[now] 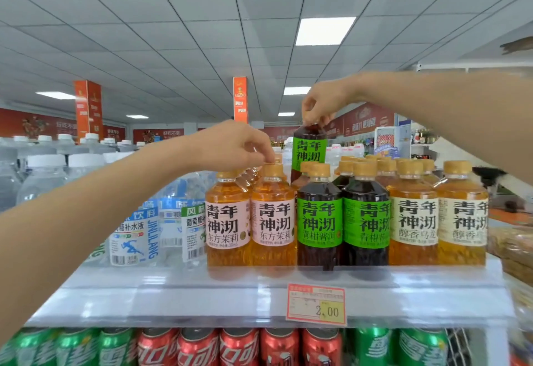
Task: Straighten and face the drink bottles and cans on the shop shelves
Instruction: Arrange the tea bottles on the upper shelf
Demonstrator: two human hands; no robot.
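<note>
Tea bottles with tan caps stand in rows on the top shelf (259, 293). At the front are two pink-label amber bottles, two green-label dark bottles (319, 221) and two cream-label amber bottles (415, 221). My right hand (320, 104) grips the cap of a green-label dark bottle (308, 152) and holds it lifted above the rows behind. My left hand (230, 146) pinches the cap of the second pink-label bottle (272, 221), which stands on the shelf.
Clear sports-drink bottles (135, 236) lie and stand left of the tea bottles, with white-capped water bottles (43, 175) behind. A price tag (316, 304) hangs on the shelf edge. Green and red cans (199, 347) fill the shelf below. Packaged goods sit at the right edge.
</note>
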